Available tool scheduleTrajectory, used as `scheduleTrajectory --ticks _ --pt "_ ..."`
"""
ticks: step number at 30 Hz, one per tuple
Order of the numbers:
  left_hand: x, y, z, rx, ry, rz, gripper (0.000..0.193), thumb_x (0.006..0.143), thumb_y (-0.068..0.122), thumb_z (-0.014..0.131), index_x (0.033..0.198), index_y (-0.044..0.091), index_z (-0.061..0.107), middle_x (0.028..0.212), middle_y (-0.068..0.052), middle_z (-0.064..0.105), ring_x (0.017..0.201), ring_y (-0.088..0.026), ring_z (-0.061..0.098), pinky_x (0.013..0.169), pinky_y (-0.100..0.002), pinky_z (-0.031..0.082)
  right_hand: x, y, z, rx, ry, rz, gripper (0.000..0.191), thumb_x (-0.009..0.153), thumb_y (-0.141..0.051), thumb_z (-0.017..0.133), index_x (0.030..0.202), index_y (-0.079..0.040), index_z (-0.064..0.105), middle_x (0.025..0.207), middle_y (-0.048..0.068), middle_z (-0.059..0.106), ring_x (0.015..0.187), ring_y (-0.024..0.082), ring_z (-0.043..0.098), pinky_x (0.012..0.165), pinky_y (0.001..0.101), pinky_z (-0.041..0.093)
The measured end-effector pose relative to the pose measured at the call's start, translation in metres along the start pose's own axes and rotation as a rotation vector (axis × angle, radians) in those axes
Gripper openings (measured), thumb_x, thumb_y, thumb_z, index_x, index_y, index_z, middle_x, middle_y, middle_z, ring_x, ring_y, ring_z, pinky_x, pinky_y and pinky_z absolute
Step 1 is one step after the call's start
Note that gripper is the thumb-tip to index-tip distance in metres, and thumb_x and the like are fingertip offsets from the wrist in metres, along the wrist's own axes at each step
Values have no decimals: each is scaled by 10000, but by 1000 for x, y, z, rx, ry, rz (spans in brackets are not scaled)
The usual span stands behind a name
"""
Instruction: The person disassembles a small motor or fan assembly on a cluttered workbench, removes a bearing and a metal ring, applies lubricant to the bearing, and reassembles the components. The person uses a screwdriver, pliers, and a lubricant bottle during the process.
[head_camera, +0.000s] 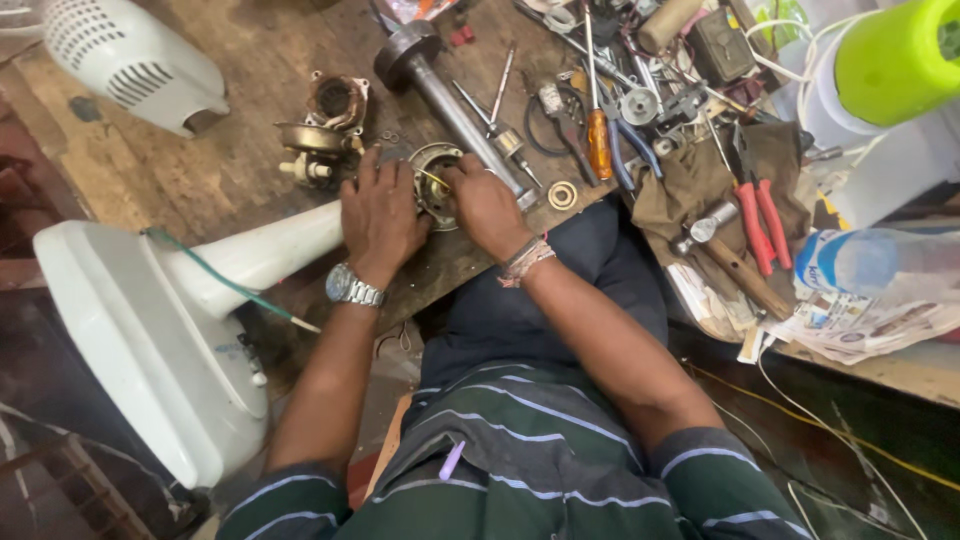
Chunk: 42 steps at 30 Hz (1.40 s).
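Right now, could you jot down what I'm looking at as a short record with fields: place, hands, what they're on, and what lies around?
Place: worn wooden workbench, seen from above
Left hand: rests on the round metal motor part, wristwatch on the wrist
Right hand: fingers on the same part, thread band at the wrist
Beside it: metal shaft lying diagonally
Left: white fan base with green wire
Right: orange-handled screwdriver, red-handled pliers, hammer
Far right: plastic bottle
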<state>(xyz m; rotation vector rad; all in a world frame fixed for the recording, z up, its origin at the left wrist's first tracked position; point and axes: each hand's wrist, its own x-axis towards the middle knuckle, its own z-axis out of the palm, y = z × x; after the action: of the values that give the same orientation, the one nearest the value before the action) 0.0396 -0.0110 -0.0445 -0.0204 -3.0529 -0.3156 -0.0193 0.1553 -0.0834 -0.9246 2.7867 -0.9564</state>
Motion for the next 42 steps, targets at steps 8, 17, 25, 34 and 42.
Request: scheduleTrajectory --ticks 8,17,25,34,42 --pt "1 1 -5 -2 27 20 806 621 331 907 1302 16 613 1339 -158 620 1378 -348 437 925 -535 425 0 -14 -19 37 -37 38 218 826 -104 740 1008 -25 648 982 211 646 910 429 657 796 518 516" --pt "1 0 -1 -8 -1 -1 763 648 347 903 1284 39 615 1334 -145 621 1398 -337 425 942 -544 420 -25 83 -96 -50 21 272 315 785 -211 843 989 -30 685 866 199 696 816 407 678 706 503 510" --pt "1 -1 1 3 5 -10 771 653 348 895 1296 32 610 1356 -144 615 1398 -339 420 930 -538 420 -21 121 -66 -244 -37 148 179 852 -196 766 962 -64 714 881 202 698 849 401 687 751 521 519" --pt "-1 -1 0 13 12 5 783 659 348 896 1311 26 606 1350 -153 614 1394 -350 423 942 -543 416 -36 102 -108 0 -52 450 209 817 -222 791 974 -98 732 874 154 717 823 357 704 719 496 518" --pt "0 -2 1 23 9 0 790 634 347 901 1303 33 621 1332 -148 621 1389 -347 426 950 -536 420 -54 99 -95 -188 21 206 271 805 -193 808 1001 -36 708 1032 224 667 912 421 658 770 506 510"
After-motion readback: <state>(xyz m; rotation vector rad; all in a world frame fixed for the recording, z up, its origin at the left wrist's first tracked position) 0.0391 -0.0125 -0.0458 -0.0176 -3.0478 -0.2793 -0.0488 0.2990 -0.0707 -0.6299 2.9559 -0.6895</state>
